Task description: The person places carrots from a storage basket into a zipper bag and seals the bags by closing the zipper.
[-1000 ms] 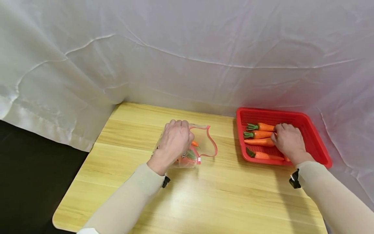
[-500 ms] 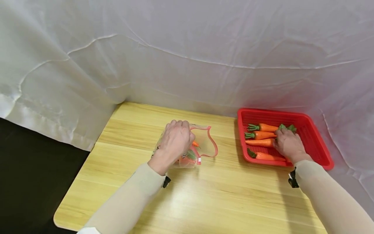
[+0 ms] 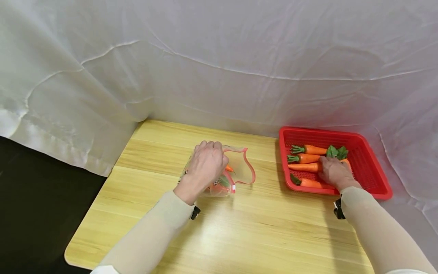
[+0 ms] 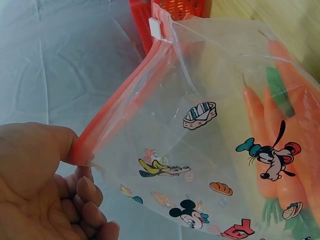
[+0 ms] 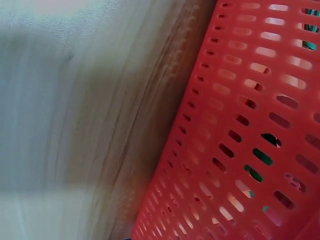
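the left hand (image 4: 47,187) pinches one end of the red zip edge of a translucent cartoon-printed zip bag (image 4: 165,132) between thumb and fingers. the bag's mouth gapes to that hand's right, with the white slider (image 4: 156,29) at the other end of the zip; the bagged carrots (image 4: 255,122) lie well apart from the fingers. the right hand (image 3: 337,172) is down in the red perforated basket (image 3: 375,163); its back hides the fingertips, so i cannot tell whether it grips a carrot. the green-stemmed carrots (image 3: 309,158) lie just left of it, and a leafy-topped carrot (image 3: 341,153) shows just beyond it.

picking out a carrot seems the step in hand. a hold round the thick middle, with neighbours nudged aside first, should work best; lifting straight up should spare the leaves from snagging. a light, steady left pinch should hold the mouth wide.
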A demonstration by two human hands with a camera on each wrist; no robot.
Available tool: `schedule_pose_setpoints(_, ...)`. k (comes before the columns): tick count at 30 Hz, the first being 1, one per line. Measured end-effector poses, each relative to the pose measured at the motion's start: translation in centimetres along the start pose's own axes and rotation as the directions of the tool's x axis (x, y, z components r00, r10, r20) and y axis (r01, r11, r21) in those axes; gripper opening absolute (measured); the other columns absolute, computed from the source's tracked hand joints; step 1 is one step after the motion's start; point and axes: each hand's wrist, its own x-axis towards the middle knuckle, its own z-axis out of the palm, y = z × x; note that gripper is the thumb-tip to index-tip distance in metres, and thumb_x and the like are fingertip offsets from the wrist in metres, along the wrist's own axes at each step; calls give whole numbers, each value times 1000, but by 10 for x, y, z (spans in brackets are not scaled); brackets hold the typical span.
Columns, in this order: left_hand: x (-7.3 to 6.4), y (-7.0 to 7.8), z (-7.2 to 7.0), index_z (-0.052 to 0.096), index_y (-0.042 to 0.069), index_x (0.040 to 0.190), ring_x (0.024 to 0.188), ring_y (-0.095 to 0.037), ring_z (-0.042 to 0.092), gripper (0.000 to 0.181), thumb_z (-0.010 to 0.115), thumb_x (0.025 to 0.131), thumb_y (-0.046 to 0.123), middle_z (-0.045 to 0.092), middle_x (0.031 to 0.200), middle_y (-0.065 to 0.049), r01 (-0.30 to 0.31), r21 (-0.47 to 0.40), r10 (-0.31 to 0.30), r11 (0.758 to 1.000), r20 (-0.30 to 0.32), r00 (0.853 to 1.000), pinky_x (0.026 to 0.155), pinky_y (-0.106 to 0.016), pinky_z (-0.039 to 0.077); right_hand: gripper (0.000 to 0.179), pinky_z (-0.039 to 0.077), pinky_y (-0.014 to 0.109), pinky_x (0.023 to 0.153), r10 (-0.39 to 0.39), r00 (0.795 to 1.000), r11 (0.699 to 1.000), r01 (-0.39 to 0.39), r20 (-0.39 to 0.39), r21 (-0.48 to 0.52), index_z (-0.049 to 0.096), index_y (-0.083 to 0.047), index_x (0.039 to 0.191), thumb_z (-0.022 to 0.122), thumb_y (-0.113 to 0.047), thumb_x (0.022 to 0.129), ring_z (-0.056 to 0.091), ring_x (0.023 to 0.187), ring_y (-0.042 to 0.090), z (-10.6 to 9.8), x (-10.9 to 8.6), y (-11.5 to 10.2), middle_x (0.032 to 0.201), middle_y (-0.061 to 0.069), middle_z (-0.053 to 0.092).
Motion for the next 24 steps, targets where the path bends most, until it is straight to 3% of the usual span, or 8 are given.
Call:
schedule_pose_setpoints(5, 0, 0, -1, 45, 13, 70, 65, -23, 40, 26, 56, 92, 9, 40, 65, -1, 18, -15, -18, 1000, 20, 1000, 63, -31, 32, 36, 55, 58, 76, 41, 999, 998, -42, 25, 40, 55, 2, 108, 75, -20, 88, 61, 75, 38, 3, 0, 1, 77, 15, 60)
schedule_pose_setpoints(11, 0, 1, -2, 46, 13, 71, 67, -24, 41, 24, 56, 93, 10, 41, 66, -1, 34, -30, -32, 999, 40, 999, 66, -32, 35, 52, 47, 68, 91, 43, 998, 999, -44, 39, 14, 53, 5, 124, 74, -31, 92, 55, 104, 54, 4, -4, 2, 97, 23, 63)
schedule_pose_setpoints(17, 1, 0, -1, 47, 12, 71, 67, -24, 43, 23, 55, 92, 10, 43, 66, -1, 49, -38, -47, 998, 53, 997, 66, -32, 36, 54, 42, 73, 91, 20, 1000, 1000, -20, 4, 16, 55, 2, 127, 73, -35, 92, 51, 112, 55, -1, -11, 6, 115, 30, 63)
schedule_pose_setpoints(21, 2, 0, -1, 47, 12, 71, 67, -25, 44, 23, 55, 93, 10, 44, 67, -2, 62, -45, -59, 997, 66, 996, 66, -33, 36, 58, 37, 78, 98, 9, 1000, 999, -8, -6, 51, 52, 2, 133, 73, -33, 92, 45, 120, 57, -4, -17, 9, 131, 35, 58)
schedule_pose_setpoints(24, 2, 0, -1, 47, 12, 71, 67, -24, 44, 23, 55, 93, 10, 44, 66, -1, 61, -42, -58, 997, 68, 996, 65, -33, 36, 63, 35, 78, 102, -9, 999, 998, 10, -31, 55, 51, 4, 137, 74, -35, 92, 44, 124, 57, -6, -20, 8, 134, 36, 56)
